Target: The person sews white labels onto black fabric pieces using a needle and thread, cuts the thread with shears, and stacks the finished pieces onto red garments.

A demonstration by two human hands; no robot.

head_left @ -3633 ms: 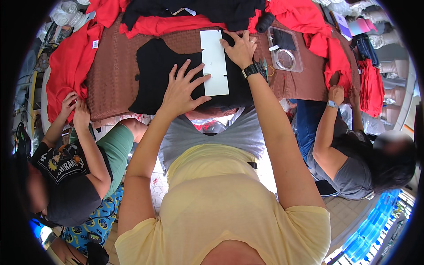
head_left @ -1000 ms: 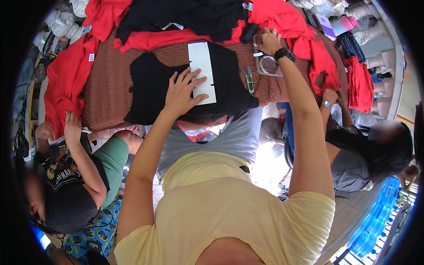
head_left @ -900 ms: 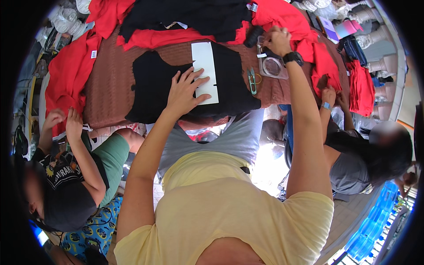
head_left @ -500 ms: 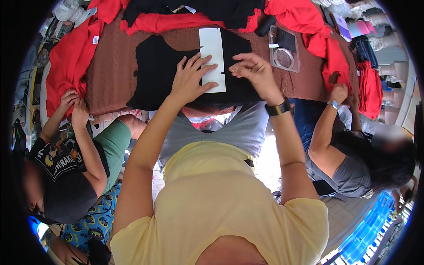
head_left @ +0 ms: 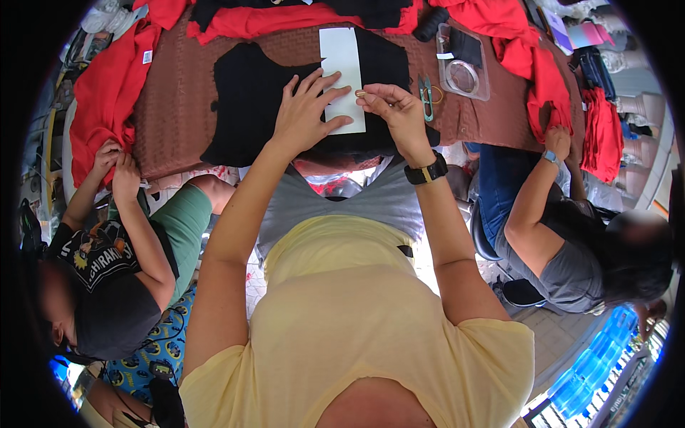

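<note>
A black garment piece [head_left: 246, 93] lies spread on the brown-covered table [head_left: 171, 114]. On top of it rests a long white card template [head_left: 340, 50] with small notches along its edges. My left hand [head_left: 308, 108] is open, its fingers spread flat over the lower part of the card and the cloth beside it. My right hand [head_left: 399, 118] is closed in a pinch at the card's right edge. Something small shows at its fingertips, too small to name. Green-handled thread snips [head_left: 427, 98] lie just right of this hand.
A clear plastic box [head_left: 481, 82] holds a roll and a dark item. A black thread spool [head_left: 430, 25] lies beside it. Red garments [head_left: 114, 85] cover the table's left side and far edge. One person [head_left: 121, 264] sits at left, another [head_left: 564, 235] at right, both handling red cloth.
My right hand has moved left and closed into a pinch at the card's edge. The snips now show beside it. My left hand stays on the card.
</note>
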